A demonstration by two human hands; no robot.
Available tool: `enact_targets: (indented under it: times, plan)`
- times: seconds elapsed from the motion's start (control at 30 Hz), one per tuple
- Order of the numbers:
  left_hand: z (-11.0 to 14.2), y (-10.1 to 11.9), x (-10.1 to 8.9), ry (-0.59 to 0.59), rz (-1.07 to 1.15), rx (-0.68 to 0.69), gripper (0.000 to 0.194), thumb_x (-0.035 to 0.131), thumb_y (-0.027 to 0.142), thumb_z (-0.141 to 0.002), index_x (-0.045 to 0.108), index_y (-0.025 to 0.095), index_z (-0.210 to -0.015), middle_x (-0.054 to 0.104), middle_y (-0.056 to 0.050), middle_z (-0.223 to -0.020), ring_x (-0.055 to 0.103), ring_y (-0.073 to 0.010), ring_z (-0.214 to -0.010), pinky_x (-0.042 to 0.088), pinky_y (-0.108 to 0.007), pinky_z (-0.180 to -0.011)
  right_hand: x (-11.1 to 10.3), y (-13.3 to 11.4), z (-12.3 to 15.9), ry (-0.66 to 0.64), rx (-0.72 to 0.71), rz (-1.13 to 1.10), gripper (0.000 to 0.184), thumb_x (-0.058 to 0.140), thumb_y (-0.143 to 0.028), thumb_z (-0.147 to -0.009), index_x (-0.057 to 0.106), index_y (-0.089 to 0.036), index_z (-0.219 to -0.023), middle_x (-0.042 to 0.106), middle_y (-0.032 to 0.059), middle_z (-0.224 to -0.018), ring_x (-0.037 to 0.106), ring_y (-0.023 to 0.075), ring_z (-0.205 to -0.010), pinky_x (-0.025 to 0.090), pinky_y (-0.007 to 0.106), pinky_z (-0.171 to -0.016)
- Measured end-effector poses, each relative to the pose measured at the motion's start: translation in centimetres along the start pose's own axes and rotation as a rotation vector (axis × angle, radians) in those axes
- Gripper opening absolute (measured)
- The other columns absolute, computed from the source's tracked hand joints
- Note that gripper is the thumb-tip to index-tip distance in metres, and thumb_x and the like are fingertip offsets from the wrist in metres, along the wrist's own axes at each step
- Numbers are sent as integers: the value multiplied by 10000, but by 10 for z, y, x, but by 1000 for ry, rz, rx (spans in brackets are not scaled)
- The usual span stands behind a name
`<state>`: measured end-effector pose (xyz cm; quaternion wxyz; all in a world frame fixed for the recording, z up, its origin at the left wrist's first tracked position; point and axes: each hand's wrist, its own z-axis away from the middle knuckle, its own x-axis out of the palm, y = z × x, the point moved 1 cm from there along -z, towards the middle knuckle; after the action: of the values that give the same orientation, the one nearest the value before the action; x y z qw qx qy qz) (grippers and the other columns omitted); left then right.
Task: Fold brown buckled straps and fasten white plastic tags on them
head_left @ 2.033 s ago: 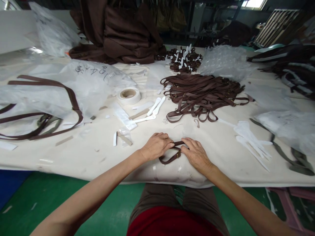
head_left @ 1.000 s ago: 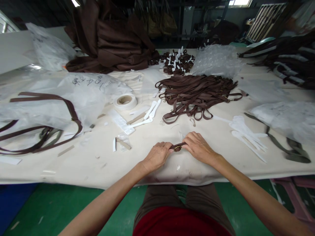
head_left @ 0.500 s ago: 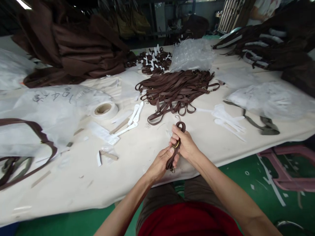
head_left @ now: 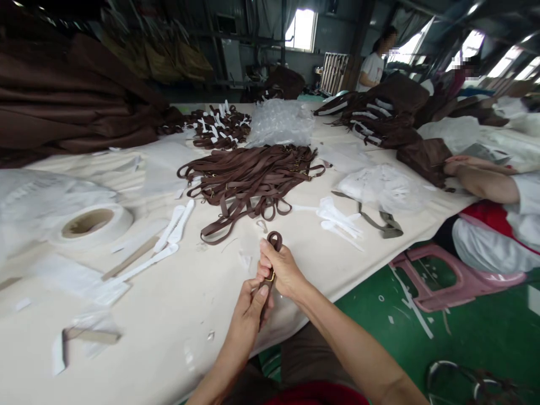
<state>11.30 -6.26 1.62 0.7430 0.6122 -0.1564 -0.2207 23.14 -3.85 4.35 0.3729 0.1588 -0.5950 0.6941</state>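
Note:
A folded brown strap (head_left: pixel 274 241) with a brass-coloured buckle stands above the table's front edge, gripped by both hands. My left hand (head_left: pixel 250 301) is closed around its lower part, thumb pressed below the buckle. Higher up, my right hand (head_left: pixel 278 266) wraps the bundle, its thumb near the looped top end. The strap's lower end is mostly hidden by the fingers. Just beyond the hands lies a pile of brown straps (head_left: pixel 253 174) with small metal fittings. White plastic strips (head_left: pixel 337 216) lie to the right of that pile.
On the left are a roll of white tape (head_left: pixel 122 225), more white strips (head_left: pixel 175 230) and paper scraps. Bubble wrap (head_left: pixel 280 121) and brown bags (head_left: pixel 379 112) lie farther back. At right a co-worker's arm (head_left: pixel 485 174) rests at the table, near a pink stool (head_left: pixel 434 301).
The view has turned to the right and risen, bringing the co-workers and windows into sight. Both hands still hold the folded strap in nearly the same grip.

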Motion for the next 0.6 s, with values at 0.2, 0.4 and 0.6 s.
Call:
enact_targets:
  times: [0.2, 0.4, 0.6]
  plan:
    - [-22, 13, -48, 163, -923, 452, 302, 399, 403, -978, 549, 256, -1194, 714, -51, -989, 684, -250, -865, 503, -323, -669, -45, -22, 11, -28, -100, 199, 460, 828, -521, -654, 628, -187, -899, 690, 26, -868, 663, 165, -819, 536, 290, -723]
    - [-39, -19, -76, 153, -1345, 777, 417, 367, 122, -919, 633, 224, -1223, 717, -72, -995, 662, -237, -850, 533, -323, -733, -149, -54, 22, 469, -391, 797, 382, 648, -574, -760, 628, -195, -803, 619, 17, -700, 566, 170, -643, 470, 305, -623]
    - [-41, -28, -75, 148, -1287, 839, 567, 399, 48, -889, 553, 281, -1383, 675, -72, -991, 597, -242, -842, 515, -348, -774, -210, -98, 30, 631, -726, 1685, 295, 429, -346, -960, 692, -215, -941, 639, 92, -913, 584, 242, -896, 479, 374, -833]
